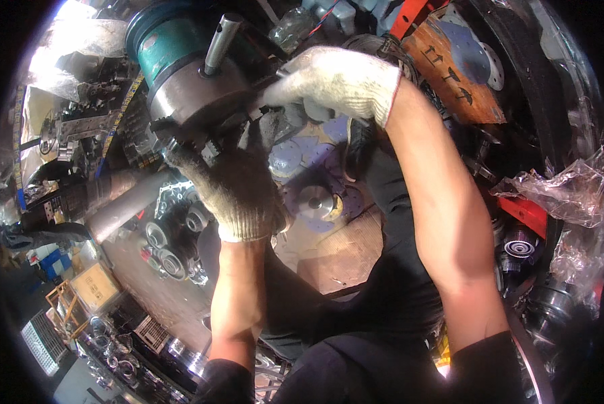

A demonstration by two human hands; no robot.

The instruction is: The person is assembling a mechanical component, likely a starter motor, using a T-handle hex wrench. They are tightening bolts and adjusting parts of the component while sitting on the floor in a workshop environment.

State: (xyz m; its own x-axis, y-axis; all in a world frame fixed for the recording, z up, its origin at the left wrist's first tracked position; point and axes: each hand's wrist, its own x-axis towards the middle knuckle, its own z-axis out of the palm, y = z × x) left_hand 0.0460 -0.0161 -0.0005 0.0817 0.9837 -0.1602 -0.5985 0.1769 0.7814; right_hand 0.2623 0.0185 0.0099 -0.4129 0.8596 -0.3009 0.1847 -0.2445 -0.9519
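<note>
A round steel chuck with a green body behind it fills the upper left. From its side sticks a round steel bar. My left hand, in a dirty white knit glove with dark fingers, is up against the chuck's near face by its dark jaws. Its fingers are bent round a part there that I cannot make out. My right hand, in a similar glove, reaches in from the right with fingers pointing left toward the chuck. Motion blurs those fingertips, and whatever they touch is hidden.
Below my hands, purple discs and a round metal part lie near brown cardboard. Geared parts stand at left. On the right are a wooden board, a red metal piece and crumpled clear plastic.
</note>
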